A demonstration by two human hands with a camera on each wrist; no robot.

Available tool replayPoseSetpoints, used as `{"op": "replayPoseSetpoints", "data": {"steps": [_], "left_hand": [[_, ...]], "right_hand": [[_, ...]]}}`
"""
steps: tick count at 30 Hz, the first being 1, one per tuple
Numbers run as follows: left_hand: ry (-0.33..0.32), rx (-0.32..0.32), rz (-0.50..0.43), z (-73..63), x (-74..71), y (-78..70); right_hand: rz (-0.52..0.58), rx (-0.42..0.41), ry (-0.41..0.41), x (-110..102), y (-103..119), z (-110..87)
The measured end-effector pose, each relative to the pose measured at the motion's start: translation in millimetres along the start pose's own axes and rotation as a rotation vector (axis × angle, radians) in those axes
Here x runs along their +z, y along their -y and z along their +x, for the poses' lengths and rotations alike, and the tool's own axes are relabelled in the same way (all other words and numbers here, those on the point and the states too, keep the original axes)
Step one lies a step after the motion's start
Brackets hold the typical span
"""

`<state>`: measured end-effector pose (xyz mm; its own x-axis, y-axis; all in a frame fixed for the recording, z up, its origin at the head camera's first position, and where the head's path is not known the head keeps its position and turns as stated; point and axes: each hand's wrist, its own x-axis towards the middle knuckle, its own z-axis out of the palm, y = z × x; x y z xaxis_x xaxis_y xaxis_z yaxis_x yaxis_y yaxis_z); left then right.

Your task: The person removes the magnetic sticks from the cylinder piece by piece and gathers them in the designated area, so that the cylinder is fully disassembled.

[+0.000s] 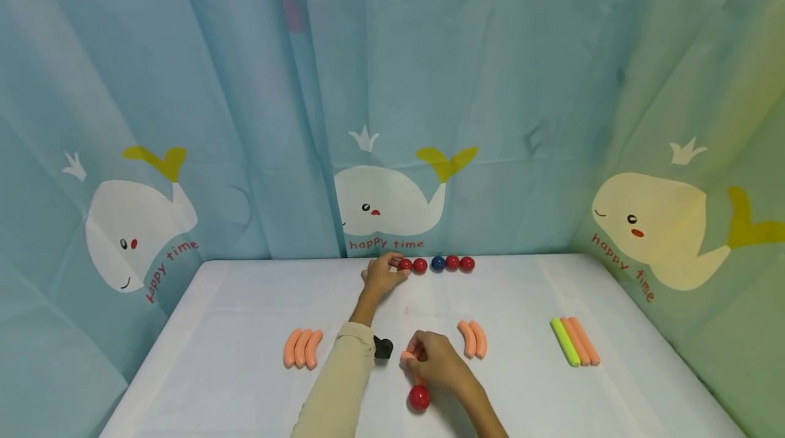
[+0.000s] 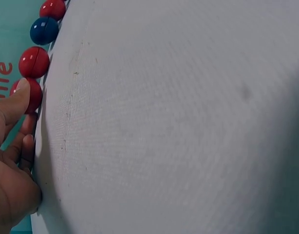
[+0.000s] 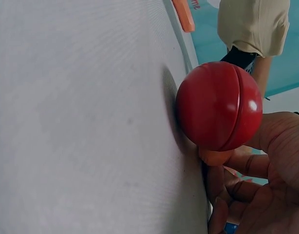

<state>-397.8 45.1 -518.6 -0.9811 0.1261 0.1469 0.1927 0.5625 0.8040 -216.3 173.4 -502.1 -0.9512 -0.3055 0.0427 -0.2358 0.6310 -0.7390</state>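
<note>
At the back of the table my left hand [image 1: 381, 276] has its thumb and fingers around the leftmost red ball [image 2: 34, 96] of a row. Beside that ball sit another red ball [image 1: 420, 266], a blue ball [image 1: 438, 263] and two more red ones [image 1: 460, 263]. Nearer the front, my right hand [image 1: 438, 360] pinches an orange curved stick [image 1: 407, 357], partly hidden by the fingers. A single red ball [image 1: 419, 397] with a seam rests at the stick's near end. It covers much of the stick in the right wrist view.
Three orange curved sticks [image 1: 300, 348] lie side by side on the left, and two more curved sticks [image 1: 473, 339] lie right of my right hand. Farther right are a yellow-green straight stick [image 1: 565, 342] and two orange straight sticks [image 1: 580, 341]. A whale-print curtain [image 1: 515, 206] borders the white table [image 1: 245, 302].
</note>
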Motion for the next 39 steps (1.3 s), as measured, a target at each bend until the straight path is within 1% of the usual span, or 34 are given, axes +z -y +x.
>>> {"op": "replayPoseSetpoints", "data": {"steps": [5,15,19,24,27,30,33,39], "left_hand": [[0.019,-0.026,0.005,-3.0,-1.1,1.4],[0.017,-0.017,-0.005,-4.4,-3.2,4.3],[0.014,-0.008,-0.007,-3.5,-3.4,5.2],[0.029,-0.022,-0.007,-2.4,-4.3,7.2],[0.037,-0.015,-0.013,-2.2,-5.7,7.8],[0.050,-0.007,-0.054,-3.4,-7.6,7.6],[0.077,-0.002,-0.118,-6.8,-8.9,7.5],[0.142,-0.036,-0.264,-23.0,-18.9,11.4]], "right_hand": [[-0.005,-0.005,0.000,1.4,-0.2,-0.8],[0.011,0.009,0.006,2.9,2.2,-1.7],[0.018,0.001,-0.004,2.9,3.4,-1.9],[0.014,0.001,-0.009,3.1,3.4,-1.5],[0.008,-0.005,-0.018,3.0,2.8,-1.1],[-0.006,-0.014,-0.037,3.0,0.8,-0.5],[-0.026,-0.009,-0.063,2.6,-1.4,-0.3],[-0.075,0.003,-0.119,5.0,-1.2,2.4]]}}
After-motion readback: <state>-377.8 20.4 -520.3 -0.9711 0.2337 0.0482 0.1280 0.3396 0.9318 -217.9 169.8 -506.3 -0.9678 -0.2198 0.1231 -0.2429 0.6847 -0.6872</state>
